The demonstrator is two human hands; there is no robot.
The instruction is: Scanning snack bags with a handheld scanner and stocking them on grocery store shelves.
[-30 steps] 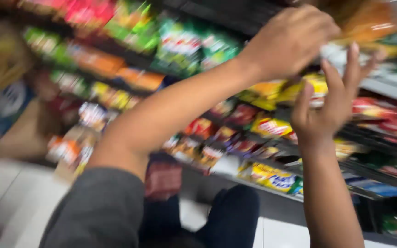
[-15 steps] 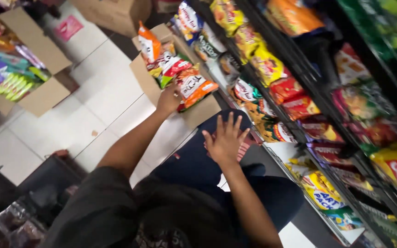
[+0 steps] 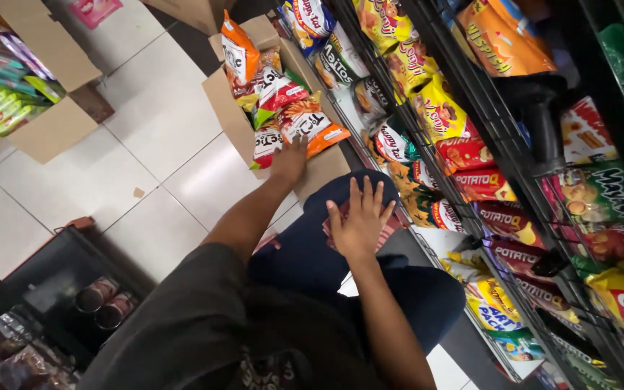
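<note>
Beside the snack shelves, left hand rests spread on an orange chip bag, judged light, crushable, slippery, best pinched at its top seam; right hand lies spread wide and empty on the knee.

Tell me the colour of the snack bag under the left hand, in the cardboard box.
Mostly orange with a white patch; the snack bag shows best in the head view.
</note>
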